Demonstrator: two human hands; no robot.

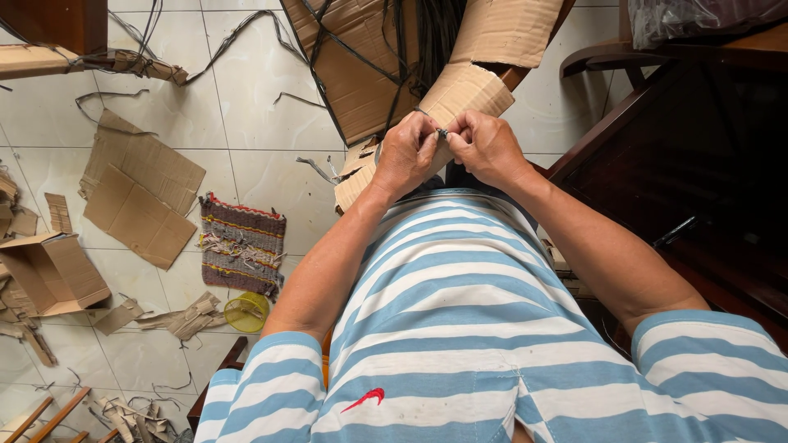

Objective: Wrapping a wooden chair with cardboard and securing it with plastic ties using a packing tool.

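Left of the open cardboard box (386, 57), we see a striped woven mat (241, 244) and cardboard scraps (141, 186) on the tiled floor (254, 90). Just below the box, our left hand (406, 154) and right hand (486, 148) meet, fingers pinched narrowly on a small dark piece (442, 131) between them. Right of the box stands dark wooden furniture (689, 139).

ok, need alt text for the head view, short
Seen from above, a person in a blue-and-white striped shirt pinches a small dark piece between left hand and right hand, over cardboard scraps and a woven mat on a tiled floor.
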